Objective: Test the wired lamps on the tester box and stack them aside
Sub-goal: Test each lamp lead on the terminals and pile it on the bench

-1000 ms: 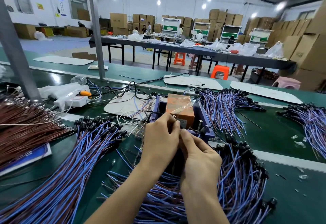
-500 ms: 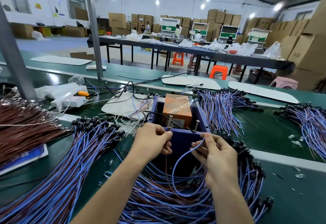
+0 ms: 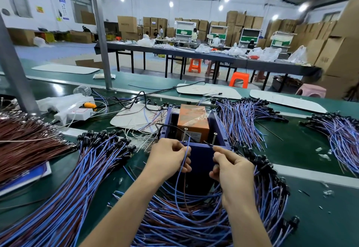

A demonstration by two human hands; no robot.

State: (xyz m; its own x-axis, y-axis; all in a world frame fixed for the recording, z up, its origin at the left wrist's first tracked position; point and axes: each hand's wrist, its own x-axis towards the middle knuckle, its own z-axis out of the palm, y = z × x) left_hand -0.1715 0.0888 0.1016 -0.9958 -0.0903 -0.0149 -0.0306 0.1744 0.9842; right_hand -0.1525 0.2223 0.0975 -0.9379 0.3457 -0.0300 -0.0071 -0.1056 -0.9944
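Fingers of my left hand (image 3: pixel 169 158) are curled in tight, thumb and forefinger pinching a blue lead (image 3: pixel 180 171) whose bare tip rises to the left screw (image 3: pixel 185 134). My right hand (image 3: pixel 232 166) has its forefinger stretched forward with the thumb under it, nipping a thin dark lead (image 3: pixel 208 144) at the foot of the right screw (image 3: pixel 214 139); its other fingers are folded into the palm. Both screws stand upright on the near rim of the purple tester box (image 3: pixel 201 157), which sits mid-worktop with an orange block (image 3: pixel 193 119) inside it. I cannot tell which black lamp head belongs to the leads I hold.

A heap of wired lamps (image 3: pixel 194 219) curls round the box's near side, under my wrists, reaching the near edge of the green worktop (image 3: pixel 310 198). A second sheaf of lamps (image 3: pixel 81 178) fans from the near left corner towards the box, black heads pointing inward. Another bunch (image 3: pixel 240 118) lies just beyond the box on its right, and one more (image 3: pixel 342 132) lies at the right edge. Brown wires (image 3: pixel 23 143) spread along the left edge, with a white power strip (image 3: pixel 77 113) behind them.
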